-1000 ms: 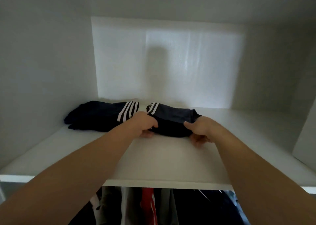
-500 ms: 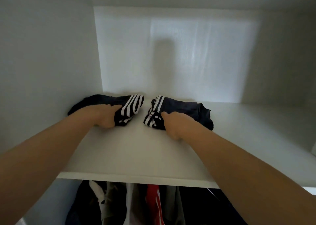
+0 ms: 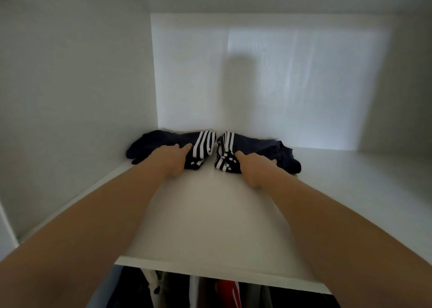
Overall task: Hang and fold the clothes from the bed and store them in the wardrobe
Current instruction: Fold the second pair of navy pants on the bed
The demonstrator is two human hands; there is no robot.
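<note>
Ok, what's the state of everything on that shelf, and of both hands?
left garment: folded, lying on the shelf.
right garment: folded, close beside it.
left hand: fingers flat on left garment.
right hand: on right garment, grip unclear.
hanging clothes: below the shelf.

I can read no text, label, brand name or number anywhere in my view. The only markings are white stripes on the left folded dark navy fabric garment (image 3: 154,141) and the right folded dark navy fabric garment (image 3: 257,145), both lying on the white wardrobe shelf (image 3: 210,214). The stripes form no letters.
</note>
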